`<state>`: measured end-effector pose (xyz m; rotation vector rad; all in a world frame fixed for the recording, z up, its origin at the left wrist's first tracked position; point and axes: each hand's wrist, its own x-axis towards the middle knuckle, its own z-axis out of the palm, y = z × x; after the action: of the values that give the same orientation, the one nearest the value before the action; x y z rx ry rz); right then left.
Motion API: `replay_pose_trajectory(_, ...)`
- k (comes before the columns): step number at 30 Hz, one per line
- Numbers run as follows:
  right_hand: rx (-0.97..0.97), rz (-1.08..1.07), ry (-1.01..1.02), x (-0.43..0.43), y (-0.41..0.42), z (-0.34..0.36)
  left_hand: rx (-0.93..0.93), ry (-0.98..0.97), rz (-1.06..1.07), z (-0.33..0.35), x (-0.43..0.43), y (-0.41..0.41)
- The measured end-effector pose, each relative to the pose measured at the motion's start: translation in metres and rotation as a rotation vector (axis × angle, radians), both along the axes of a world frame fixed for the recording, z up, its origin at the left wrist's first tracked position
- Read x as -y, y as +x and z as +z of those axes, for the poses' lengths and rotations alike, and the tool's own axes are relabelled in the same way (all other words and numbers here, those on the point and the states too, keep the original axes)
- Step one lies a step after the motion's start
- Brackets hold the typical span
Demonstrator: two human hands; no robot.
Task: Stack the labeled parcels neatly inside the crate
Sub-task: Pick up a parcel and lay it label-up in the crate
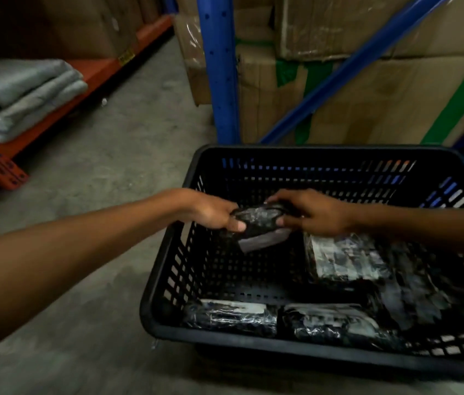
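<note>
Two hands meet over the black slotted crate (168, 283), and between them I have one black plastic-wrapped parcel (256, 220) held up above the crate's left half. My left hand (213, 213) is closed around the parcel's left end, thumb on the near face and fingers curled behind it. My right hand (315, 213) grips the right end the same way, fingers draped over the top and thumb pressing the front. A pale label edge shows along the parcel's lower side, too blurred for me to read.

Below, more wrapped parcels already lie in the crate. One parcel on the right (345, 260) sits under my right wrist with its white label facing up, and it rests on a darker bundle (422, 295) against the right wall. Two near parcels (233, 317) lie side by side along the wall closest to me. The floor of the crate under the held parcel is bare.

The crate stands on a grey concrete floor (105, 166). Behind it I see a blue rack upright (221, 69) with cardboard boxes (367, 89), and to the left an orange shelf beam (54, 109) carrying folded grey sacks (19, 92).
</note>
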<state>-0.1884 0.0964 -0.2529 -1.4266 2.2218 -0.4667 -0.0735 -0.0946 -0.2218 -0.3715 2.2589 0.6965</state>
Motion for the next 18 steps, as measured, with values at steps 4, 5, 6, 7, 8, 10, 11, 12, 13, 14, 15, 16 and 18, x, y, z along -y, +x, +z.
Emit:
replay_pose_trajectory(4, 0.507, -0.282, -0.149, -0.007, -0.024, 0.037, -0.113, 0.194, 0.196, 0.044, 0.010, -0.011)
replay_pose_trajectory(5, 0.608, -0.372, -0.203, -0.005, -0.025, 0.042, -0.162, 0.221, 0.269, 0.050, 0.015, -0.013)
replay_pose_trajectory(6, 0.672, -0.462, -0.228, -0.001, -0.027, 0.045, -0.203, 0.248, 0.354, 0.053, 0.019, -0.014)
replay_pose_trajectory(7, 0.724, -0.551, -0.232, 0.003, -0.027, 0.047, -0.237, 0.281, 0.457, 0.051, 0.022, -0.015)
replay_pose_trajectory(8, 0.758, -0.650, -0.222, 0.006, -0.029, 0.044, -0.269, 0.327, 0.585, 0.046, 0.023, -0.017)
replay_pose_trajectory(10, 0.795, -0.844, -0.199, 0.011, -0.029, 0.035, -0.312, 0.438, 0.835, 0.032, 0.016, -0.018)
replay_pose_trajectory(11, 0.806, -0.908, -0.194, 0.013, -0.027, 0.028, -0.336, 0.458, 0.905, 0.025, 0.009, -0.018)
replay_pose_trajectory(12, 0.811, -0.939, -0.180, 0.014, -0.025, 0.019, -0.354, 0.431, 0.923, 0.017, 0.002, -0.018)
replay_pose_trajectory(13, 0.835, -0.940, -0.173, 0.016, -0.022, 0.009, -0.368, 0.369, 0.919, 0.008, -0.004, -0.018)
replay_pose_trajectory(14, 0.858, -0.901, -0.156, 0.017, -0.020, 0.000, -0.378, 0.291, 0.911, -0.003, -0.009, -0.018)
replay_pose_trajectory(15, 0.865, -0.849, -0.137, 0.020, -0.017, -0.010, -0.370, 0.222, 0.898, -0.013, -0.014, -0.017)
replay_pose_trajectory(16, 0.840, -0.804, -0.109, 0.023, -0.014, -0.020, -0.353, 0.176, 0.894, -0.024, -0.017, -0.016)
replay_pose_trajectory(18, 0.753, -0.772, -0.062, 0.029, -0.011, -0.040, -0.323, 0.112, 0.891, -0.046, -0.020, -0.013)
